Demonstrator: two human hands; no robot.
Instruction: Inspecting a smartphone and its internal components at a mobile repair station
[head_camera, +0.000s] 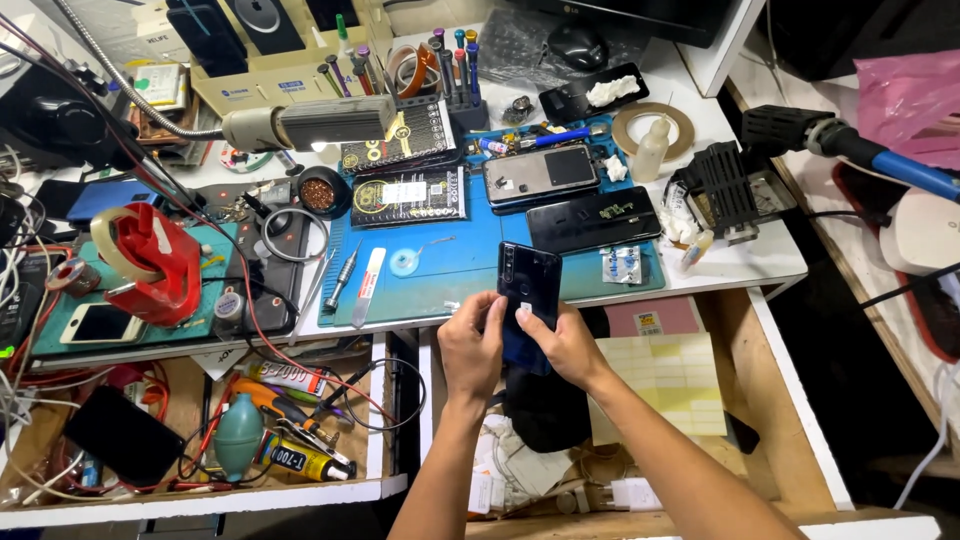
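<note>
While both hands grip it, dark blue phone (527, 300) sits centre frame, back side up.
Left hand (472, 345) and right hand (565, 345) clasp its lower half, thumbs on the back, over the near edge of the blue mat (450, 270) on the counter (740, 262); two more phones (590, 218) lie just above.
</note>
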